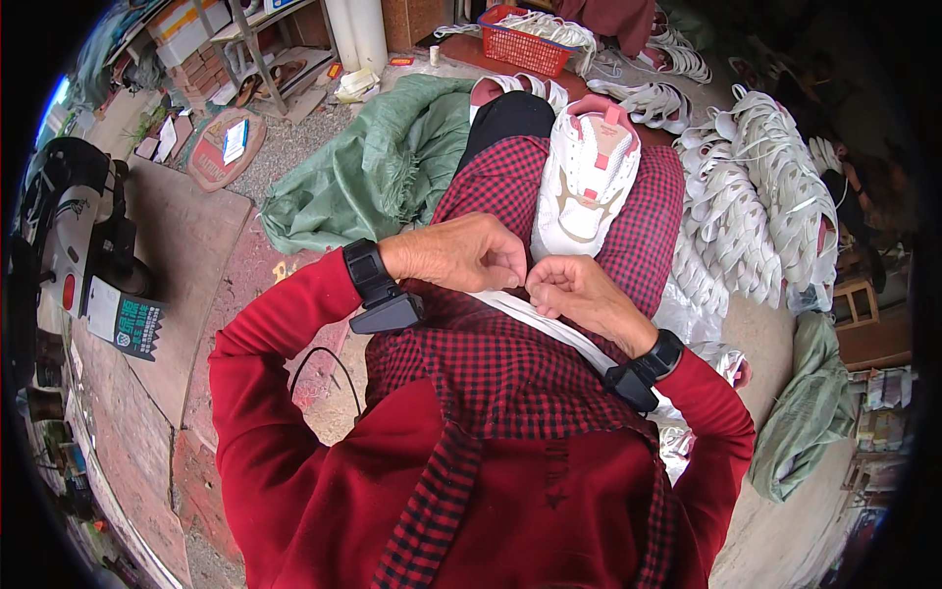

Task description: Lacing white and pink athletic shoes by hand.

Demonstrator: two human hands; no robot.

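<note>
We pinch something too small to make out between the closed fingertips of our left hand (461, 253) and right hand (574, 292), just below the white-and-pink shoe (586, 177) on our lap. A tug could tip it toward the pile of white uppers (756, 187) crowding our right; the left has room.

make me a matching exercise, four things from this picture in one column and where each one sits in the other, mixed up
Things:
1. white and pink shoe
2. red mesh basket
3. green sack
4. pile of white shoe uppers

Places:
A. on the ground, left of the lap
B. on the checked lap, just beyond both hands
C. heaped at the person's right
D. far off, at the top of the picture

Pairs: 1-B, 2-D, 3-A, 4-C
</note>
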